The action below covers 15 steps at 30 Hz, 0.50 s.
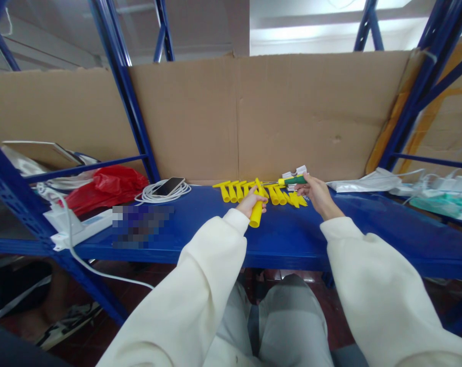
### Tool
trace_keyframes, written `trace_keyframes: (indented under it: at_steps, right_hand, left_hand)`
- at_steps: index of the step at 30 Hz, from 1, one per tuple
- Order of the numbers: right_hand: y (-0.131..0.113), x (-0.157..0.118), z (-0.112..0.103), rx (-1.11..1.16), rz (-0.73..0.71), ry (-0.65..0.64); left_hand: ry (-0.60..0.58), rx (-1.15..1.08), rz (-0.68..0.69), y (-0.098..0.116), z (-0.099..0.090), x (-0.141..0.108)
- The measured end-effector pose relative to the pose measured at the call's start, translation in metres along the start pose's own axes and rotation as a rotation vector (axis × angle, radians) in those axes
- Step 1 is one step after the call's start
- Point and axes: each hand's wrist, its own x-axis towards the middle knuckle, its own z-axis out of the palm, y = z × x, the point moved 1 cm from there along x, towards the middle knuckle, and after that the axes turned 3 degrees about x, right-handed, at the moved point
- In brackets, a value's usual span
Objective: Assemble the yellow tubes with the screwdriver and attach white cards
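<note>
Both forearms reach forward over the blue worktop (211,229), wrists angled inward. The left hand (249,203) has its fingers wrapped around a yellow tube-ended piece (255,218), raised before a row of similar yellow pieces (233,192). The right hand's (314,191) fingers grip a green-and-yellow screwdriver (297,180), shaft pointing left. Its tip is hard to make out; the left fingers cover the held piece's middle.

A yellow tubular piece (255,217), held in the left grip (248,202), slants toward the front edge of the blue shelf (211,229). The right grip (316,192) holds a green-and-yellow screwdriver (292,180), pointing left. Similar yellow pieces (232,193) line up near the back edge.
</note>
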Motion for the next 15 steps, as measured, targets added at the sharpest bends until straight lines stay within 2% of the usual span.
trace_keyframes:
  at_steps: [9, 15]
  right_hand:
    - [-0.0031, -0.0027, 0.0005, -0.013, -0.01, 0.066]
    - [-0.0081, -0.0058, 0.0018, 0.071, 0.047, -0.005]
  left_hand:
    - [-0.038, 0.083, 0.012, -0.0049, -0.005, 0.0078]
    - [-0.017, 0.062, 0.028, -0.0041, -0.0039, 0.007]
